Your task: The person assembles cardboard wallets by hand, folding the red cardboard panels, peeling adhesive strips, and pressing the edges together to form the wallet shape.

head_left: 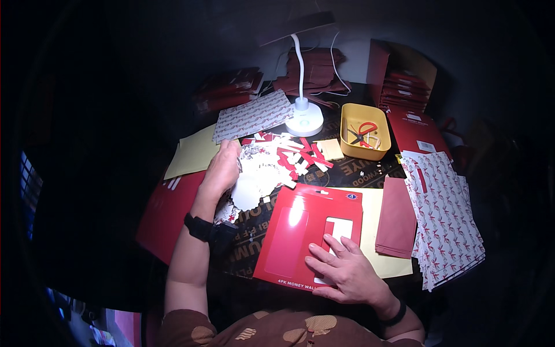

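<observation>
Pointing lengthwise away and slightly right, red package (303, 234), right hand (346, 272) spread atop, left hand (222, 168), grip unclear.

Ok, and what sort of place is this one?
Probably a small hand-assembly station for paper goods: a white desk lamp shines over red and white paper scraps, a yellow tub holds scissors, and patterned sheets are stacked at the right.
</observation>
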`<act>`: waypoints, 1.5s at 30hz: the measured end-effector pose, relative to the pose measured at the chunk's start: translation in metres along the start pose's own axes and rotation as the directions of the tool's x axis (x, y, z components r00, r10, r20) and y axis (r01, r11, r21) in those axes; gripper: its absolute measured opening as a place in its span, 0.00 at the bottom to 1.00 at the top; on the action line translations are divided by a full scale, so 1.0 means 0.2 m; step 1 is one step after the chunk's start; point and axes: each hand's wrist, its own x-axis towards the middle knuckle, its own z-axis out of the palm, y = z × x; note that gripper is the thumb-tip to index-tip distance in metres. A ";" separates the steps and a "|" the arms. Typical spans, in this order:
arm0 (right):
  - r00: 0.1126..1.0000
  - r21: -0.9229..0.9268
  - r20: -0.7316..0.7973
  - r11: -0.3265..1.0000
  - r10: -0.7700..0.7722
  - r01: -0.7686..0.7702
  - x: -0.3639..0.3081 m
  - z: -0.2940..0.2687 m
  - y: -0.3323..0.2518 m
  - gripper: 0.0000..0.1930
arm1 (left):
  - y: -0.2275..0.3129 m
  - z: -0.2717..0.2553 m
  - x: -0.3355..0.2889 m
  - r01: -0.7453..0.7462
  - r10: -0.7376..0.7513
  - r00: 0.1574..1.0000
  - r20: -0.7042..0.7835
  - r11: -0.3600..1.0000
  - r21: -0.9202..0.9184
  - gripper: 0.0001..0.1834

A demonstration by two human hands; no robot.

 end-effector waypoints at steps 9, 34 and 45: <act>1.000 0.004 0.000 1.000 0.000 0.000 0.00 0.00 0.00 0.34 | -0.04 0.06 0.01 -0.087 0.088 0.993 -0.075 0.996 0.014 0.18; 0.999 0.059 0.031 0.998 0.030 -0.032 -0.01 -0.01 0.01 0.33 | -0.07 0.19 0.09 -0.065 0.083 0.996 -0.018 0.614 -0.786 0.26; 1.000 0.047 -0.010 0.999 -0.007 0.008 0.00 -0.01 0.00 0.32 | 0.02 0.01 -0.11 -0.237 0.207 0.970 -0.127 0.921 -0.310 0.20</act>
